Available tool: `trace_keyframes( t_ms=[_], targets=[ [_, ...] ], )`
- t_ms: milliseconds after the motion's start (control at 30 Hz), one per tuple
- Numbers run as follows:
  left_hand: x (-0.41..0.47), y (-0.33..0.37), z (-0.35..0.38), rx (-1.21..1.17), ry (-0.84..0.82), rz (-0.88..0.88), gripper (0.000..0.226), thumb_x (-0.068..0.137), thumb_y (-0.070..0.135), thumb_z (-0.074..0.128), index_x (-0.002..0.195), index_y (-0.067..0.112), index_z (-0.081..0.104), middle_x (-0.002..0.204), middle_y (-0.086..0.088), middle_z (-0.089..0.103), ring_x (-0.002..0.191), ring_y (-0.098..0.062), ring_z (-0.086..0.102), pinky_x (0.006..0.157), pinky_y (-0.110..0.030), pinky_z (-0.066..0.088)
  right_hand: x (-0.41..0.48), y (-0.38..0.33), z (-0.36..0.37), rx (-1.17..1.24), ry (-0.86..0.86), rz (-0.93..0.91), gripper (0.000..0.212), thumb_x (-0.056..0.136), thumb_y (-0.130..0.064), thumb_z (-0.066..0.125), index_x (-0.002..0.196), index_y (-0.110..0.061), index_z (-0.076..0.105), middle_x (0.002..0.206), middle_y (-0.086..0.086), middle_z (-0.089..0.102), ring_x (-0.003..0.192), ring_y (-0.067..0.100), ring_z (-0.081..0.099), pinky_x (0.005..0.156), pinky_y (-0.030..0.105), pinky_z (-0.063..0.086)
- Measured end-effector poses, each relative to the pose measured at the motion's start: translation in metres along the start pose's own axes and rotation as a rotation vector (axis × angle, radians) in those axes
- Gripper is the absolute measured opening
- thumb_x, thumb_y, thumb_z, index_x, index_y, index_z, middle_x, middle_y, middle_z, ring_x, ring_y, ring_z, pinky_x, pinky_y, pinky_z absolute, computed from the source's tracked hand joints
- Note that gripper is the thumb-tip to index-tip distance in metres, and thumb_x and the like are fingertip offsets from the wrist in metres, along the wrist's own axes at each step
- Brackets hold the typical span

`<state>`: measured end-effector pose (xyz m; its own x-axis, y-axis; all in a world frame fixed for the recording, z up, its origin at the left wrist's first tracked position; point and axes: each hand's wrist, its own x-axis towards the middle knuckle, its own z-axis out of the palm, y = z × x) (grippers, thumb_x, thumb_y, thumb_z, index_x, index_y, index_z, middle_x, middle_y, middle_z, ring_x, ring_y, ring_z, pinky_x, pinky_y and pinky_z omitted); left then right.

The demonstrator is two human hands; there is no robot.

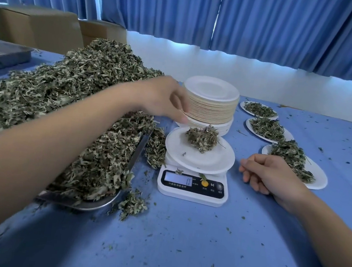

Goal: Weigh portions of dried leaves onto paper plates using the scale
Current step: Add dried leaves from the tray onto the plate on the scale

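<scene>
Now the left hand [161, 97] is hovering slack over the plate [200, 160] on the scale [192, 187], the right hand [272, 174] idling empty; small pinches seem wisest.

Looks a small packing workroom: blue-covered table [179, 244] bearing a bulk heap of dried leaves [65, 88] over a steel tray [86, 203], digital scale [192, 188], stack of paper plates [211, 106]; cardboard boxes [35, 25] behind, pleated blue curtains [272, 23] along the wall.

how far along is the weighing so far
Done: three filled plates sit at the right. In hand: a fourth plate on the scale holds a small clump, left hand above it. Left: a big leaf pile and a tall stack of empty plates.
</scene>
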<state>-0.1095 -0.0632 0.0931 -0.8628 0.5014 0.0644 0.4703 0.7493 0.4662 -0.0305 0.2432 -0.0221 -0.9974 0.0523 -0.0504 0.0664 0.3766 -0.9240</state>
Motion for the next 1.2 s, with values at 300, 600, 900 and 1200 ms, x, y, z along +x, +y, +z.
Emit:
trace_keyframes(
  t_ms=[300, 600, 900, 1200],
  targets=[
    [-0.027, -0.069, 0.008, 0.356, -0.120, -0.413, 0.044, 0.081, 0.026, 0.083, 0.121, 0.016, 0.069, 0.124, -0.005, 0.063, 0.108, -0.025, 0.059, 0.097, -0.035, 0.046, -0.001, -0.001, 0.001, -0.018, 0.013, -0.002, 0.029, 0.101, -0.020, 0.062, 0.084, 0.002, 0.067, 0.067, 0.014, 0.063, 0.043, 0.014, 0.044, 0.036, 0.021, 0.029],
    [-0.026, -0.052, 0.003, 0.344, 0.186, -0.421, 0.021, 0.077, 0.020, 0.087, 0.095, 0.025, 0.076, 0.098, 0.000, 0.071, 0.086, -0.026, 0.065, 0.083, -0.043, 0.053, -0.003, -0.003, 0.003, -0.011, 0.022, -0.004, 0.029, 0.102, -0.017, 0.061, 0.085, 0.005, 0.067, 0.067, 0.015, 0.062, 0.041, 0.013, 0.043, 0.035, 0.020, 0.029],
    [-0.032, -0.035, -0.006, 0.271, 0.423, -0.317, 0.032, 0.075, 0.030, 0.089, 0.103, 0.025, 0.075, 0.110, -0.007, 0.070, 0.090, -0.027, 0.057, 0.081, -0.039, 0.048, -0.003, -0.002, 0.002, -0.010, 0.023, -0.010, 0.028, 0.102, -0.017, 0.061, 0.086, 0.006, 0.067, 0.066, 0.014, 0.062, 0.040, 0.013, 0.043, 0.034, 0.019, 0.030],
    [-0.034, 0.009, 0.023, -0.078, 0.392, -0.032, 0.021, 0.075, 0.029, 0.088, 0.092, 0.024, 0.078, 0.079, 0.015, 0.067, 0.074, 0.000, 0.058, 0.071, -0.022, 0.048, -0.002, -0.001, 0.002, -0.009, 0.007, -0.017, 0.029, 0.101, -0.018, 0.062, 0.085, 0.004, 0.067, 0.067, 0.014, 0.063, 0.041, 0.012, 0.045, 0.035, 0.018, 0.031]
  ],
)
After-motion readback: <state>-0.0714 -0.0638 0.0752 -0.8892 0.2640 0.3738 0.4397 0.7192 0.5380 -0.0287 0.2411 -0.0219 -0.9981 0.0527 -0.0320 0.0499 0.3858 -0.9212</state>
